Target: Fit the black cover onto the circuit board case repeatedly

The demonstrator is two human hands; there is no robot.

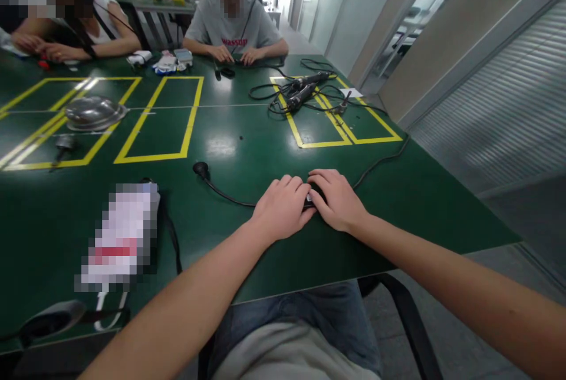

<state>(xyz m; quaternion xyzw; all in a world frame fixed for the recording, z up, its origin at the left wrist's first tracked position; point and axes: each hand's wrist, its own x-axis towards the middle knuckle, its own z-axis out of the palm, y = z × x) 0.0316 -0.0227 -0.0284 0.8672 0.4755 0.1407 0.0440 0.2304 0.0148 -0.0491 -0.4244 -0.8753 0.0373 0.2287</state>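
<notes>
Closest in, both hands sit side by side on the green tabletop point(274, 144), pressed in on a small dark part between them. The left hand point(283, 206) curls over it from 1 side, the right hand point(338, 200) from the other, so both look clamped on that dark connector piece point(315, 194); most of it is hidden under the fingers. A black cable point(221, 190) trails left from it to a round plug point(200, 168), and another cord point(380, 161) runs off right. I'd say it's the joining or fiddling stage, and the next bit needs a steady pinch and good alignment. Farther out: a metal dish point(94, 112), a tangle of black tools and wires point(303, 92), and 2 other people at the far edge.
</notes>
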